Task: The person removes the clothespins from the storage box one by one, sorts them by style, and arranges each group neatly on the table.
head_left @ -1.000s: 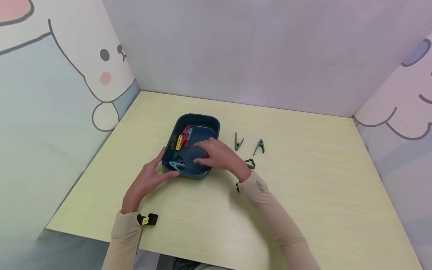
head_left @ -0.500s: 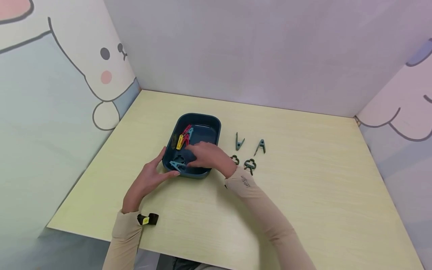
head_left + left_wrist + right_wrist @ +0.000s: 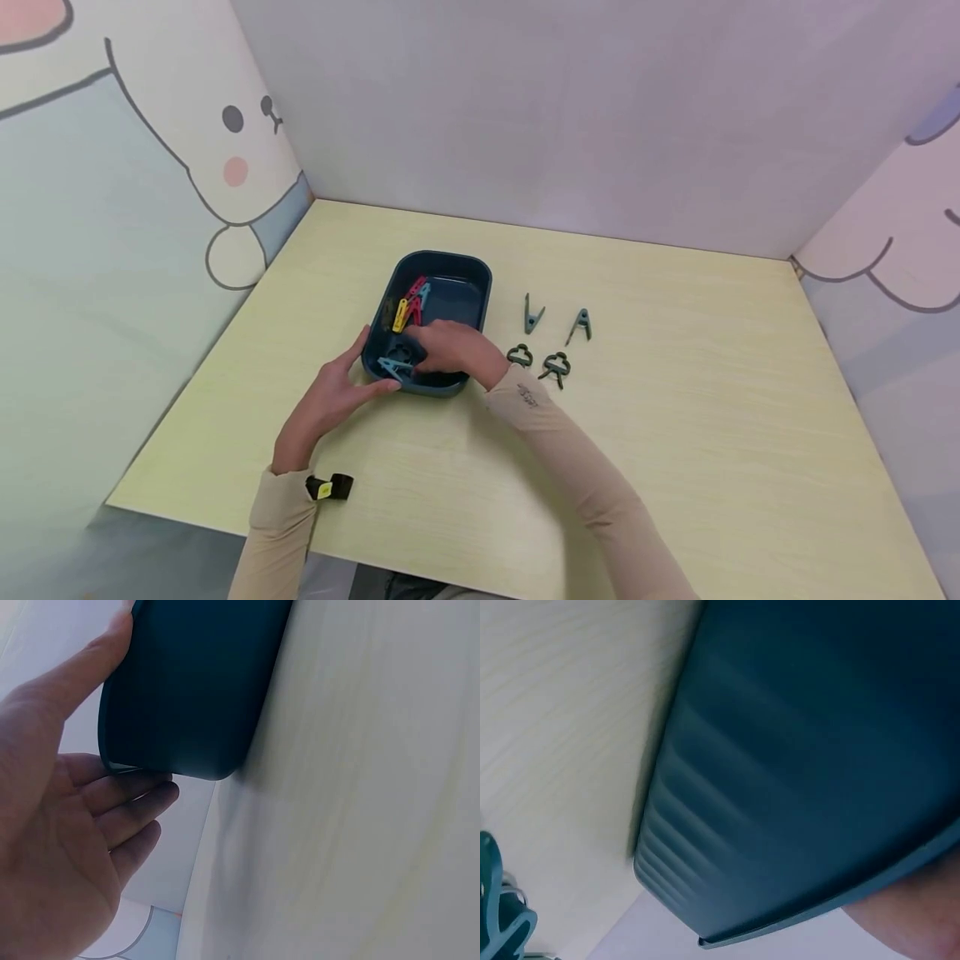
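A dark blue tray [image 3: 461,293] stands on the table. My left hand [image 3: 335,396] holds its near left corner, thumb on the near side and fingers along the left side; the left wrist view shows the tray wall [image 3: 187,690] between them. My right hand [image 3: 453,346] reaches over the right rim into the tray, beside a dark green clip [image 3: 400,353] and a light blue clothespin [image 3: 392,367]. Its fingertips are partly hidden, so a hold cannot be confirmed. Farther back in the tray lie a yellow clothespin [image 3: 400,317], red clothespins [image 3: 416,312] and another light blue one [image 3: 424,293].
Right of the tray, two grey-green clothespins [image 3: 532,315] lie behind two dark green clips [image 3: 556,367] on the table [image 3: 712,400]. A dark strap with a yellow tag [image 3: 327,488] is beside the left sleeve. Walls stand behind and at both sides.
My right hand has moved left and lower into the tray, toward the dark green clip. Both dark green clips on the table have come into sight behind the arm. My left hand stays put.
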{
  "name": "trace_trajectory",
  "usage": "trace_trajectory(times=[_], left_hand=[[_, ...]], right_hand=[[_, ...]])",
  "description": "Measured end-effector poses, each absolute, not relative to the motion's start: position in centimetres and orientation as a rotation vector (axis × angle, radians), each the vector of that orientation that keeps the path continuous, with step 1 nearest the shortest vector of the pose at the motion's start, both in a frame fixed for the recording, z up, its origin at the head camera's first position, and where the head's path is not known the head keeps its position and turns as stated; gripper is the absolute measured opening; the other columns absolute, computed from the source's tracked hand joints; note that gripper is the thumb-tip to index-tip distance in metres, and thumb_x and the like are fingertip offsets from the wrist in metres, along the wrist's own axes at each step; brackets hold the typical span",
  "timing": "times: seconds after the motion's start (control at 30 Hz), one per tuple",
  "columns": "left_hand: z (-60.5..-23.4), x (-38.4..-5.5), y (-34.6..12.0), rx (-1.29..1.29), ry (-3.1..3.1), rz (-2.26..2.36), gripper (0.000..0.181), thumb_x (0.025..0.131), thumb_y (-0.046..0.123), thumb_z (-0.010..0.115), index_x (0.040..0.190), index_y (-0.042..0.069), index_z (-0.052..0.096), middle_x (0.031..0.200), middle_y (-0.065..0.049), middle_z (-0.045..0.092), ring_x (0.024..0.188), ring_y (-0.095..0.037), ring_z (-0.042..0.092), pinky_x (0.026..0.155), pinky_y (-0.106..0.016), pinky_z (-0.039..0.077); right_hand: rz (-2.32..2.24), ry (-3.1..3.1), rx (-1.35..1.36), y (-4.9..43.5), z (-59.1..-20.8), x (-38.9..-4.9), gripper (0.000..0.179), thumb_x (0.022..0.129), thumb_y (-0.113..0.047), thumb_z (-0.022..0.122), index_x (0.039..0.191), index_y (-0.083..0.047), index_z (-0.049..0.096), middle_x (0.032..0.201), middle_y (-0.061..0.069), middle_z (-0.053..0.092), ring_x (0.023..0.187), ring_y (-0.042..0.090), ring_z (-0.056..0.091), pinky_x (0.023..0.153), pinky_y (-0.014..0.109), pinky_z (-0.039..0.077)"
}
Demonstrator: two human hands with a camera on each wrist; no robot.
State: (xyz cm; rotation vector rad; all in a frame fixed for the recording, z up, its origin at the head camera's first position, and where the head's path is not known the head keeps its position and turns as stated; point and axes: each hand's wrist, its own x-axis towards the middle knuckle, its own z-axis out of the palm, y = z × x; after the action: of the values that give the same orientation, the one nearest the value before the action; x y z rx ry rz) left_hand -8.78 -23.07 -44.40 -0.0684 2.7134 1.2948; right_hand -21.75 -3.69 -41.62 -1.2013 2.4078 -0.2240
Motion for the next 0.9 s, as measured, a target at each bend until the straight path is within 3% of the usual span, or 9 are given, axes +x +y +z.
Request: trace_trajectory(times=[0.4, 0.9], left_hand=[[-44.4, -8.8, -23.0, -0.064, 2.713, 1.303, 0.107, 0.093, 0.05, 0.076, 0.167, 0.011, 0.009, 0.166, -0.028, 0.019, 0.151, -0.05, 0.022, 0.115, -0.066, 0.029], [-44.4, -8.7, -23.0, -0.073, 2.719, 1.291, 0.107, 0.093, 0.051, 0.075, 0.167, 0.013, 0.008, 0.166, -0.028, 0.019, 0.151, -0.05, 0.021, 0.115, -0.066, 0.029]], right_hand=[[-0.182, 2.387, -1.19, -4.6, -42.8, -21.7, 0.065, 0.097, -0.04, 0.075, 0.153, -0.02, 0.05, 0.123, 0.005, 0.068, 0.098, 0.016, 0.063, 0.092, 0.036, 0.054], [-0.152, 2.451, -1.259, -4.5, -42.7, -21.6, 0.059, 0.094, -0.044, 0.077, 0.143, -0.015, 0.059, 0.101, -0.001, 0.067, 0.085, 0.013, 0.061, 0.077, 0.031, 0.052]])
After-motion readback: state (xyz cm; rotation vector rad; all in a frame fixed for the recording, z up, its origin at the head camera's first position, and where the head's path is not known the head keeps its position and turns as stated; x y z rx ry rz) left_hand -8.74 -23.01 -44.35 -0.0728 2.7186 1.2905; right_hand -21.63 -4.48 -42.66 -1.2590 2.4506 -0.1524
